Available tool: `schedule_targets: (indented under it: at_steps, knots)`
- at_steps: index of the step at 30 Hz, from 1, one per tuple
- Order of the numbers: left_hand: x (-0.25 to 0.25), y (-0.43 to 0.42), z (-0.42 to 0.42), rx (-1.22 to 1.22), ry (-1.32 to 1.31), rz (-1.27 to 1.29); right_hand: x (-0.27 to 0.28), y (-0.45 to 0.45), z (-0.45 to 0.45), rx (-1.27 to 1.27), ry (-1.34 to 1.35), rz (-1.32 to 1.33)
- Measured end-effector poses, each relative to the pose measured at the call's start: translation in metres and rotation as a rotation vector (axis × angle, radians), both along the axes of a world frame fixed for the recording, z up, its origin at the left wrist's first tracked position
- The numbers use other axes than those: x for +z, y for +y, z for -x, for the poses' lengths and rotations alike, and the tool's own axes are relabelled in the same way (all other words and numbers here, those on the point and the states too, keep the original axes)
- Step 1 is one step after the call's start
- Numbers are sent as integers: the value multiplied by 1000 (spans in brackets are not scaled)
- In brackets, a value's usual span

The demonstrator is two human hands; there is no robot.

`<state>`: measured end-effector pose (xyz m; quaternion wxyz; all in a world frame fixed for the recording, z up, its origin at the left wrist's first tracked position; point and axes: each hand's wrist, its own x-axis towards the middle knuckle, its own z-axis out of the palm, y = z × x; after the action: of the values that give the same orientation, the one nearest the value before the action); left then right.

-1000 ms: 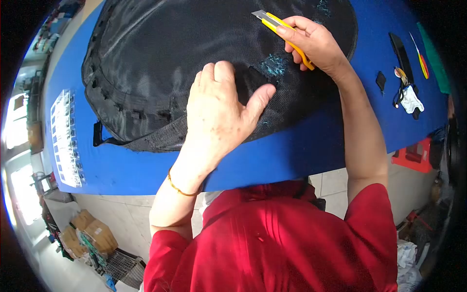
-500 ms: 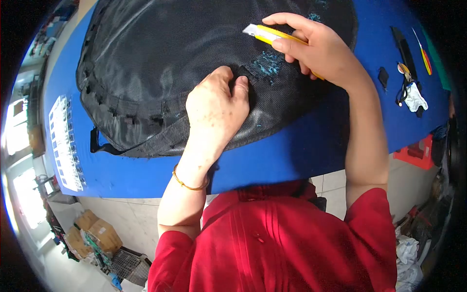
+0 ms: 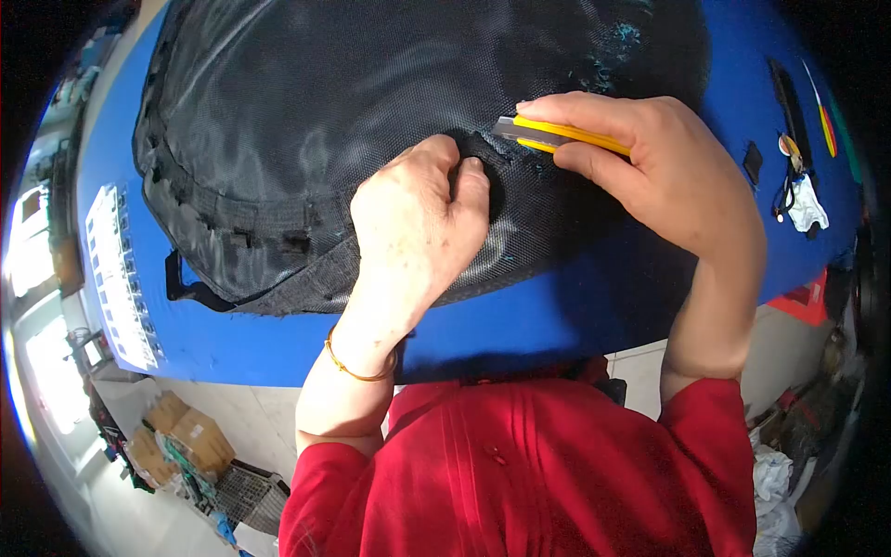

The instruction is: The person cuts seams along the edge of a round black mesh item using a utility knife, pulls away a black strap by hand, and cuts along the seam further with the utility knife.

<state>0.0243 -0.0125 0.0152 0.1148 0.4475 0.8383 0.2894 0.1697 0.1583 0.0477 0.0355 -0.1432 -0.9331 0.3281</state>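
Observation:
A large round-edged piece of black mesh fabric (image 3: pixel 325 111) lies across the blue table (image 3: pixel 483 339). My left hand (image 3: pixel 413 223) is closed on a fold of this fabric, thumb and fingers pinching it near the middle. In my right hand (image 3: pixel 673 167) is a yellow utility knife (image 3: pixel 575 136), its blade pointing left. The blade tip is at a raised dark fold just right of my left fingertips; whether it touches the fabric I cannot tell. Loose blue threads (image 3: pixel 624 39) cling to the mesh above the knife. Short black tabs (image 3: pixel 295 243) line the fabric's lower left edge.
At the table's right lie a black strip (image 3: pixel 789 107), a tool with a red and yellow handle (image 3: pixel 826 130) and a white crumpled piece (image 3: pixel 806 206). A white gridded sheet (image 3: pixel 121 278) is at the left. Cardboard boxes (image 3: pixel 200 446) and a red crate (image 3: pixel 806 299) stand below.
My right hand has come down and to the right with the knife, bringing the blade close beside my left fingers. My left hand keeps its grip on the fabric.

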Motion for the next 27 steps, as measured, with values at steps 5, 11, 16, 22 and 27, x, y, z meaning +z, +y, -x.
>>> schedule_targets:
  at_steps: [5,11,16,22,27]
  knots:
    - [1,0,0,-3,7,1,-1,-2,-2,-5,58,-30]
    - [2,-1,3,-8,-47,7,-4,-3,1,3,101,-24]
    - [2,-1,4,-1,-76,31,-8,-5,3,13,120,-17]
    - [0,-1,5,-5,-93,13,-7,-7,5,-6,57,-28]
    - [0,-1,5,-9,-100,4,-5,-11,4,-18,64,-41]
